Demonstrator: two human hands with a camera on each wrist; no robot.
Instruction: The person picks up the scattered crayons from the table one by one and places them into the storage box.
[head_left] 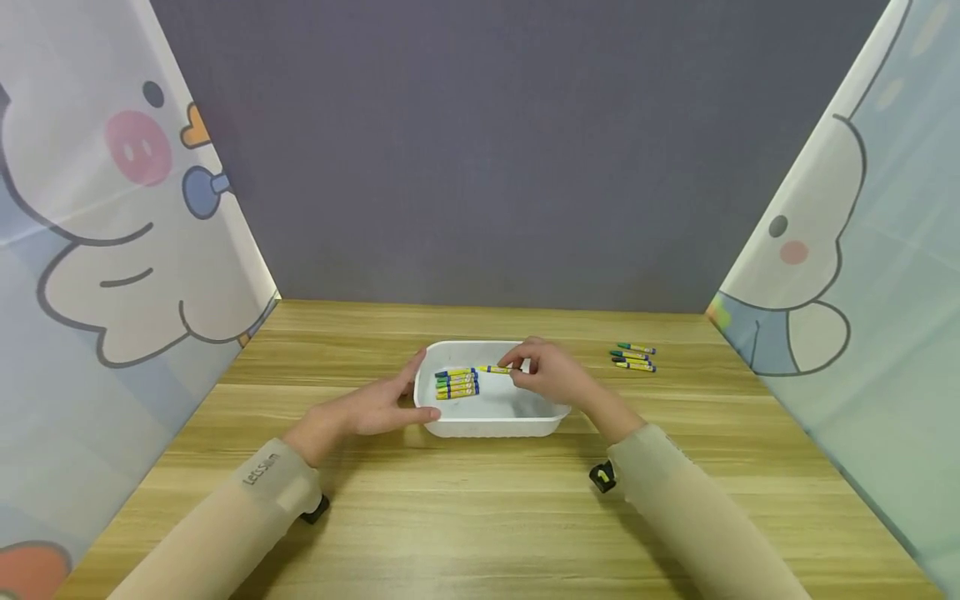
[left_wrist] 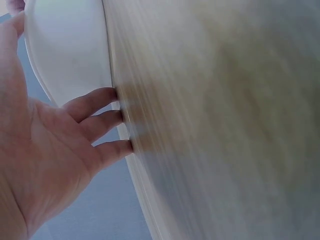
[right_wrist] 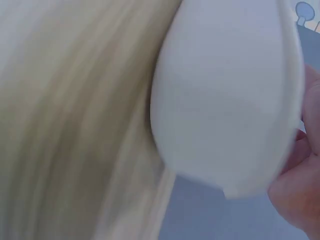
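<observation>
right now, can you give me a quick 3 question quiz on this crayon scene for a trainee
1. True or false: the white tray already has crayons lying in it.
2. Which hand pinches a crayon over the tray? A) the left hand B) the right hand C) neither
3. Fill in: the loose crayons lie on the wooden table to the ____ of the tray, on the person's own side.

Key
1. True: a row of crayons lies inside, at its left part.
2. B: the right hand holds a yellow crayon in its fingers, while the left hand rests against the tray's left wall.
3. right
</observation>
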